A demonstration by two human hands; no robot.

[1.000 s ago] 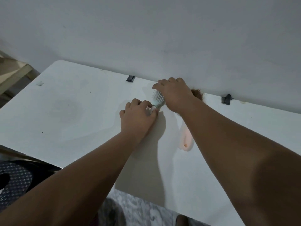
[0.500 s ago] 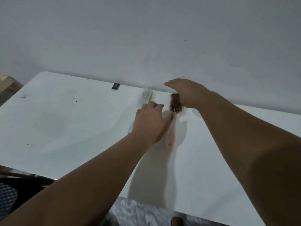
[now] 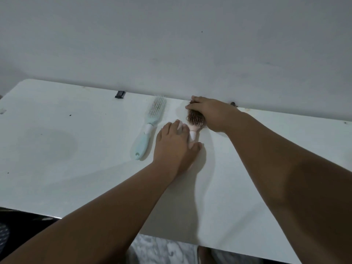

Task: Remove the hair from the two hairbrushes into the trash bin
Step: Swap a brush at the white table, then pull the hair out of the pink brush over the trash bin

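Right hand (image 3: 213,115) first: its fingers (image 3: 192,106) are curled down over the far end of the pink brush (image 3: 196,123), clamped on the head, fingertips pressed into the brown hair (image 3: 191,116) matted through the bristles. The hair sits right under those fingertips, touching them, bunched on the far side of the brush head next to the wall.

Left hand (image 3: 174,147) now: palm down, closed on the pink brush's handle, which vanishes beneath it. The thumb lies along the handle's right side and the other fingers wrap over the left, so only the pale neck of the handle shows between hand and head.

Outward from the pink brush: just to its left, apart from both hands, lies the blue brush (image 3: 149,128), bristles up, head toward the wall, handle pointing back toward the person, flat on the white table (image 3: 57,149). Its bristles look nearly bare, perhaps a few strands, too fine to say.

Beyond the blue brush, at the table's far edge against the wall, sits a small black clip (image 3: 120,94). A second dark clip (image 3: 233,104) peeks out just behind the right hand's wrist.
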